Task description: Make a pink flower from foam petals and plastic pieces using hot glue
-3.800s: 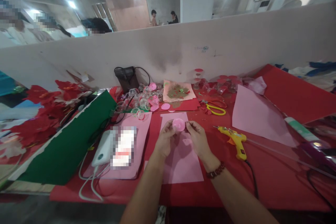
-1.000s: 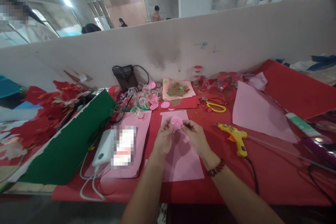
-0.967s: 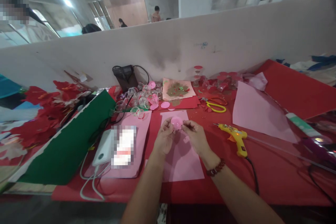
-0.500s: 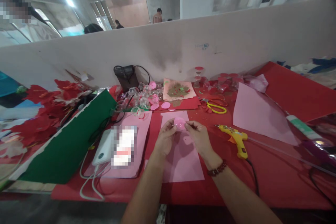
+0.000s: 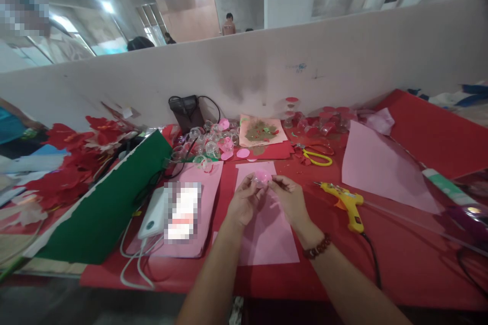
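Observation:
Both my hands meet over a pink paper sheet [image 5: 267,233] on the red table. My left hand [image 5: 244,202] and my right hand [image 5: 290,199] pinch a small pink round piece [image 5: 262,177] between their fingertips, held just above the sheet. It looks like a clear half-ball with pink inside, though I cannot tell for sure. A bead bracelet [image 5: 318,247] sits on my right wrist.
A yellow glue gun [image 5: 345,202] lies to the right, yellow scissors [image 5: 316,155] behind it. Clear half-balls [image 5: 206,142] and pink discs pile at the back. A green board [image 5: 107,203], a power bank [image 5: 152,218], red paper flowers [image 5: 68,162] and a larger pink sheet [image 5: 381,167] surround the spot.
My hands stay together on the pink piece, with the fingers shifting slightly around it. The camera has drifted a little.

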The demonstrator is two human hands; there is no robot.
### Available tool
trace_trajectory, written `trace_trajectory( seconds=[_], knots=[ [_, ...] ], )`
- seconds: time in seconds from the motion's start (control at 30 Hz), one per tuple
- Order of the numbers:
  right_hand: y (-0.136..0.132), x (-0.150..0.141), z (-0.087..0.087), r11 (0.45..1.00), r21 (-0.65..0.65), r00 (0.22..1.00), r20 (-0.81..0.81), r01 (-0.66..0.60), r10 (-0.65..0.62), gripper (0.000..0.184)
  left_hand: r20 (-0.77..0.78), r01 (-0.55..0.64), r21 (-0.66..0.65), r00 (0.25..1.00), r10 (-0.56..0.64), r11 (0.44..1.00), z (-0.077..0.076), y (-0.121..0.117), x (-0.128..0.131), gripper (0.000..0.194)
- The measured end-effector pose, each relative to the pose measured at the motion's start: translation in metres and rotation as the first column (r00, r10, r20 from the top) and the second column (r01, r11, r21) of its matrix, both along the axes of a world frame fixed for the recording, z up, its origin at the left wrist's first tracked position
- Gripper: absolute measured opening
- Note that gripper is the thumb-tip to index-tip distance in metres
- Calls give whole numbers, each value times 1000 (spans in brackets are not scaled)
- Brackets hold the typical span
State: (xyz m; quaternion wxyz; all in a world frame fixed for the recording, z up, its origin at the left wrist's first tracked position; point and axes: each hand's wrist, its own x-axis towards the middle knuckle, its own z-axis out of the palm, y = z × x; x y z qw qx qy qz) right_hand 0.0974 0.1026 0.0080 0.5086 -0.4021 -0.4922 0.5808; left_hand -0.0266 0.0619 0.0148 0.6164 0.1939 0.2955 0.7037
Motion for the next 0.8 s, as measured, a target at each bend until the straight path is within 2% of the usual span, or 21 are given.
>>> trace_trajectory(
  seconds=[0.07,0.17,0.23,0.3,0.37,0.43,0.57,0.63,0.8],
  knots=[
    [0,2,0,990,131,996,74,46,-56,22,27,22,-1,999,-22,1000,1,-1,-1,32],
    [-2,6,0,906,412,964,190,95,-188,13,46,77,-30,996,-75,997,2,-3,-2,36],
    [-3,7,-1,840,540,941,256,50,-221,16,27,95,-34,995,-94,995,1,-3,-2,35],
    [-3,7,-2,801,598,928,305,-11,-216,18,-14,72,-21,997,-72,997,0,-2,-3,33],
    [-3,5,-3,795,605,923,326,-39,-203,15,-37,36,-8,999,-36,999,-2,-1,-5,32],
    [-2,2,-3,820,571,927,324,-31,-191,14,-23,5,-20,1000,-6,1000,-4,1,-7,32],
    [0,-2,-4,892,449,953,291,-57,-86,39,28,-14,-74,999,16,997,-2,0,-10,39],
    [0,-2,-4,910,406,961,274,-77,-41,42,33,-6,-58,999,8,998,0,-1,-9,44],
    [-1,-2,-2,928,371,955,289,-41,-73,40,-3,43,-5,999,-43,999,2,-1,-5,47]
  ],
)
